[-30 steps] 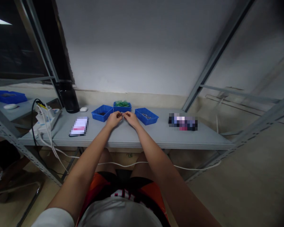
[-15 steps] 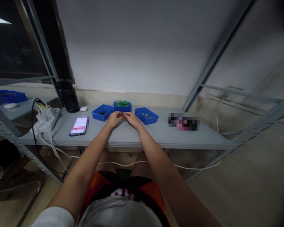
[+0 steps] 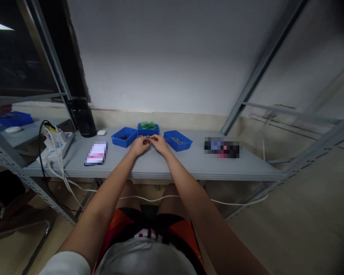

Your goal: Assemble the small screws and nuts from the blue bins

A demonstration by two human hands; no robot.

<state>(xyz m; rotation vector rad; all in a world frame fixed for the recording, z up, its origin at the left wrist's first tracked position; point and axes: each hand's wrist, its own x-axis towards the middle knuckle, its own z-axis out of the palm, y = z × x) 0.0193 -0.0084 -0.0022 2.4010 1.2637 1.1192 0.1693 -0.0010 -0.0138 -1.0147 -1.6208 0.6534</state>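
My left hand [image 3: 140, 146] and my right hand [image 3: 158, 143] meet over the grey table [image 3: 189, 168], fingertips nearly touching. Both are closed in a pinch, and whatever lies between the fingers is too small to name. Just behind them is a blue tray of green pieces [image 3: 148, 128], with small shiny metal pieces [image 3: 143, 136] in front of it, partly hidden by my fingers. Left of my hands stands a blue tray of dark pieces [image 3: 124, 142]. To the right is a blue tray of silvery metal parts [image 3: 178, 145].
A phone [image 3: 96, 153], a white case [image 3: 101, 132] and a black bottle [image 3: 84, 119] are at the left, beside a power strip [image 3: 55, 147] with cables. A blurred-out item [image 3: 222, 148] lies at the right. Another person's hand [image 3: 0, 110] shows at the far left.
My hands have shifted slightly, uncovering more of the small metal pieces behind them. At the far left, the other person's hand has come further into view over a blue tray.
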